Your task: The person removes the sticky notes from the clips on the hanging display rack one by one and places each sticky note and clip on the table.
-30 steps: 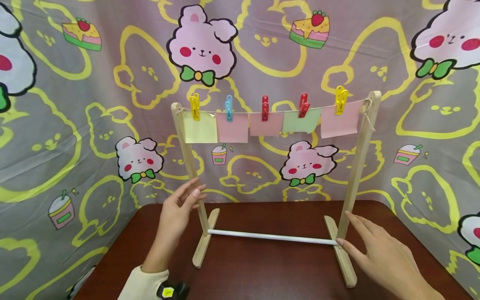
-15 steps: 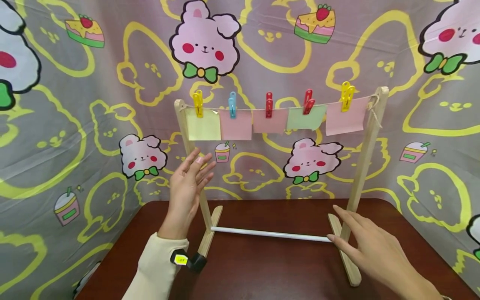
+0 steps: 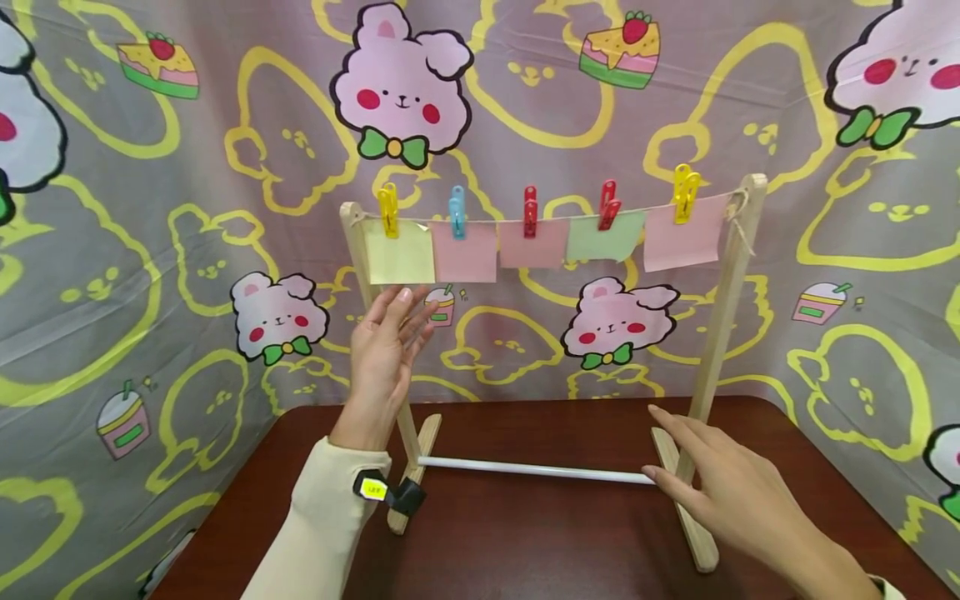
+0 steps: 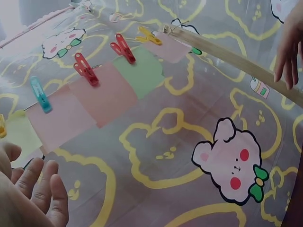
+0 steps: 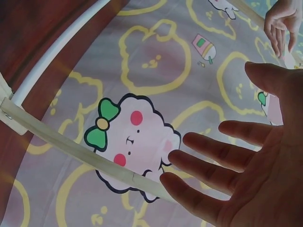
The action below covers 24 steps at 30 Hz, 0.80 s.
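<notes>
A wooden stand with a string between its two posts point(image 3: 718, 325) carries a row of paper notes. Yellow, blue and red clothespins point(image 3: 457, 212) clip them to the string. At the left end, a yellow note point(image 3: 401, 260) hangs just above my left hand point(image 3: 386, 354), whose fingers are loosely extended and hold nothing. My right hand point(image 3: 738, 487) hovers by the foot of the right post, fingers spread and holding nothing. In the left wrist view, the pink note point(image 4: 61, 116) and the green note point(image 4: 140, 73) hang beyond my left fingers.
A white rod point(image 3: 532, 469) joins the two wooden feet point(image 3: 693, 533) low over the dark red-brown table point(image 3: 525, 542). Behind the stand hangs a cloth point(image 3: 525, 350) printed with cartoon rabbits. A black wrist camera point(image 3: 390, 490) sits on my left sleeve.
My left hand has risen from beside the lower left post to just below the yellow note. My right hand has shifted slightly left. The notes and clothespins hang as before.
</notes>
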{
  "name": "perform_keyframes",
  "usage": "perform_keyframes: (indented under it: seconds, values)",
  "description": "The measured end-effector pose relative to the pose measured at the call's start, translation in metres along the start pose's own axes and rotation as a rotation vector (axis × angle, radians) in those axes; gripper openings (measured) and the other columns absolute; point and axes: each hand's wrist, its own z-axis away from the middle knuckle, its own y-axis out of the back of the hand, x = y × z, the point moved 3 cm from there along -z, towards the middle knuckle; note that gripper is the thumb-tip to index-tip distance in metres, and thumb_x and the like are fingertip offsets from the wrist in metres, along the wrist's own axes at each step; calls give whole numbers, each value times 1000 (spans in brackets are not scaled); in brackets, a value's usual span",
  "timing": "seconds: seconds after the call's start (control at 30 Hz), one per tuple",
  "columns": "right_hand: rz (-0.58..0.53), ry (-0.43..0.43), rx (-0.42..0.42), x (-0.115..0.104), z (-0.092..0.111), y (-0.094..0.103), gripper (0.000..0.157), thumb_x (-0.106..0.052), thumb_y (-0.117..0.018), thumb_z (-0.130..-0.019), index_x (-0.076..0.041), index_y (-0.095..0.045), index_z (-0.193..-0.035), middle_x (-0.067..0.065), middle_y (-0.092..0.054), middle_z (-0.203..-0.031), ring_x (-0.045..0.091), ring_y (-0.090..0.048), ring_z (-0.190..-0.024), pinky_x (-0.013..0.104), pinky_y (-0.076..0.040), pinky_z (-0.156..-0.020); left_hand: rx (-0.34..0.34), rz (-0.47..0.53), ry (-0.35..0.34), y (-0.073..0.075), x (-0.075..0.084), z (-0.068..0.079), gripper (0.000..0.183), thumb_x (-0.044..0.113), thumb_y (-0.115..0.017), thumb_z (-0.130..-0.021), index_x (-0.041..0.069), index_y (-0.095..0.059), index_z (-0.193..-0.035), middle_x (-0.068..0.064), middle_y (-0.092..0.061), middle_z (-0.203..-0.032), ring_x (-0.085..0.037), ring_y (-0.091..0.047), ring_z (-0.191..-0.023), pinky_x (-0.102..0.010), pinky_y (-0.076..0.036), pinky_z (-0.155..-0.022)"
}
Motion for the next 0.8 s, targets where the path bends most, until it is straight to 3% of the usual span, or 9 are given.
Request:
perform_keyframes:
  seconds: [0.17,0.3,0.53,0.8]
  values:
    - [14,17,-2,-1,-2,0,71,-47,-80,-90,-22,-54,-151,9,-69,-133,25,-67,-105,54,-58,-69,15,56,-59,-3,-1,-5,11,19,-60,-108,15,-68,-113,4,-79,-102,-10,-78,-91,-21,-60,-73]
    - [11,43,18,-3,-3,1,70,-45,-81,-89,-22,-55,-150,8,-70,-133,24,-68,-104,52,-58,-68,31,116,-86,-6,0,-7,10,16,-63,-106,14,-69,-98,1,-80,-96,-12,-79,-86,-21,-61,-71]
    - [-19,88,38,-16,-11,6,69,-44,-81,-90,-21,-56,-150,8,-70,-134,31,-70,-117,56,-60,-75,65,158,-91,-8,3,-9,17,10,-64,-104,15,-70,-89,0,-79,-85,-13,-79,-81,-24,-63,-71]
    - [-91,186,101,-42,-34,20,66,-36,-85,-87,-22,-60,-146,5,-71,-132,28,-71,-116,53,-61,-79,69,143,-93,-8,4,-9,20,9,-64,-104,15,-69,-85,0,-79,-83,-13,-79,-79,-24,-63,-70]
